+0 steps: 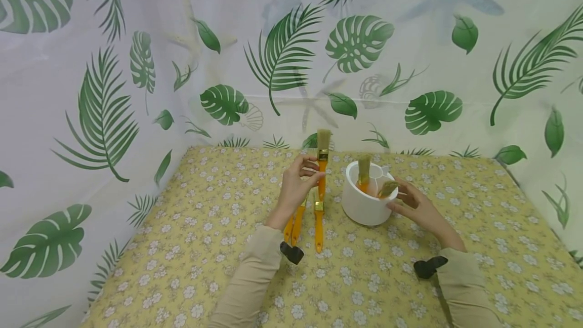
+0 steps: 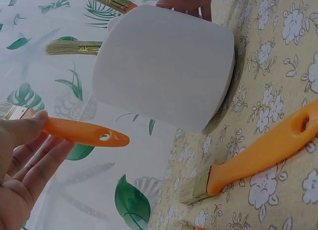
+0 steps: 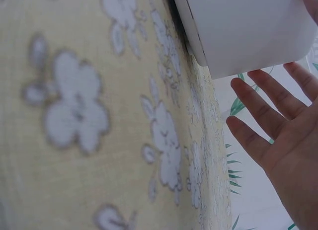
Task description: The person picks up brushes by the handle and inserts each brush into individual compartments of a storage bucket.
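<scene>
My left hand (image 1: 296, 186) pinches a paintbrush (image 1: 323, 158) by its orange handle, bristles up, left of a white round container (image 1: 364, 206). In the left wrist view the handle's holed end (image 2: 112, 138) points toward that container without touching it. Two paintbrushes stand in the container, one upright (image 1: 364, 168) and one leaning right (image 1: 387, 189). My right hand (image 1: 416, 209) rests against the container's right side, its fingers extended in the right wrist view. Below my left hand, more orange-handled paintbrushes (image 1: 319, 229) lie on the table; their bristles are partly hidden.
A yellow cloth with white flowers (image 1: 205, 277) covers the table. Behind and to the left hangs a white curtain printed with green leaves (image 1: 182, 105). Black straps (image 1: 291, 252) sit on both wrists.
</scene>
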### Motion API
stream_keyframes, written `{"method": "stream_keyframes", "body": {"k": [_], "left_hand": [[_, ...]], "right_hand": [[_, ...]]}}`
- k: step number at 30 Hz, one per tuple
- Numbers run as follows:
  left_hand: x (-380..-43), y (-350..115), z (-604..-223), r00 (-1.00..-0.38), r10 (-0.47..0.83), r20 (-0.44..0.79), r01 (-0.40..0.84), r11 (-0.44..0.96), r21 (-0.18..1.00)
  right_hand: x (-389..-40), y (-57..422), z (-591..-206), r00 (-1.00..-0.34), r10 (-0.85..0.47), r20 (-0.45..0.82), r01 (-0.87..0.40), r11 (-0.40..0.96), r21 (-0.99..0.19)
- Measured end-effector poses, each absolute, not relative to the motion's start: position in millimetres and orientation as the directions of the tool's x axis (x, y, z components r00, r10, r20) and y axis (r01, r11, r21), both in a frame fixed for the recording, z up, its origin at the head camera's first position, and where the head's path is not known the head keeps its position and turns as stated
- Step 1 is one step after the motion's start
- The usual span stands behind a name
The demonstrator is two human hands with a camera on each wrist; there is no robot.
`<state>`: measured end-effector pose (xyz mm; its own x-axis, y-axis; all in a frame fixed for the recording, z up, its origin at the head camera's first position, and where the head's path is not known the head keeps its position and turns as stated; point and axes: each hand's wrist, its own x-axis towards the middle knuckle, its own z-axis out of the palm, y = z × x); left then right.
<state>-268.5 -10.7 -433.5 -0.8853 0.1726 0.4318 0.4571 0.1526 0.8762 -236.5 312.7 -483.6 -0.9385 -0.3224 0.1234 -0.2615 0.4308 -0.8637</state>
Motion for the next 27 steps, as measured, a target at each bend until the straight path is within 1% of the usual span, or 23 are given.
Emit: {"method": "stream_keyframes", "body": {"k": [6,15,21,27], "left_hand": [[-250.3,-11.1,-407.3,-0.878,0.203,0.433,0.464,0.134,0.876],[-250.4,-7.4,-403.9,-0.861,0.189,0.472,0.497,0.119,0.860],[-251.7,-4.0,-402.5,-0.880,0.161,0.447,0.460,0.054,0.886],[-252.4,-1.6,-399.3,-0.886,0.143,0.440,0.450,0.042,0.892]], "right_hand": [[-236.0,312.0,-483.3,-0.940,-0.318,0.123,-0.260,0.436,-0.861],[-237.7,314.0,-485.9,-0.940,-0.315,0.128,-0.266,0.446,-0.854],[-237.0,314.1,-486.1,-0.940,-0.317,0.125,-0.263,0.443,-0.857],[-237.2,314.4,-485.1,-0.941,-0.319,0.113,-0.251,0.437,-0.863]]}}
